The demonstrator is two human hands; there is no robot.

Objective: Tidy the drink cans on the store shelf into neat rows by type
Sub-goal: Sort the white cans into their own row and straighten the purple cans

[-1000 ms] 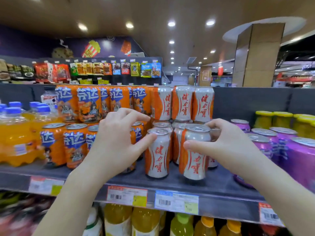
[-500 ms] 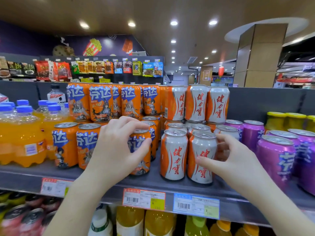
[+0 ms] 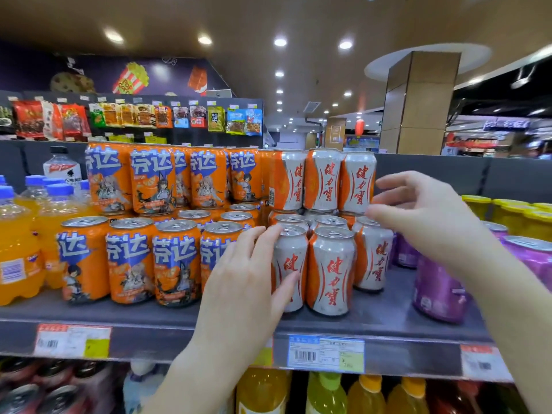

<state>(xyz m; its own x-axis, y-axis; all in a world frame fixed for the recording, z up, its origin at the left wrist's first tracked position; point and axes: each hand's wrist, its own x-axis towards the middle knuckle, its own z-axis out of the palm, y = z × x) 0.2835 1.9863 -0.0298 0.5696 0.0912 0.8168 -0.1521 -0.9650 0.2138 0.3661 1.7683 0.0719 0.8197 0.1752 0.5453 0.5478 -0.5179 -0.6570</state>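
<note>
Glossy metal can [image 3: 294, 255] (cylindrical), gripped by left hand [image 3: 245, 282]

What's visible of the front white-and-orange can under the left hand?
The white-and-orange can looks like metal, with red characters down its white front, orange side bands and a silver lid. It stands upright near the front edge of the shelf, close beside a matching can on its right. The left hand grips it, fingers at the rim and thumb across the front.
</note>
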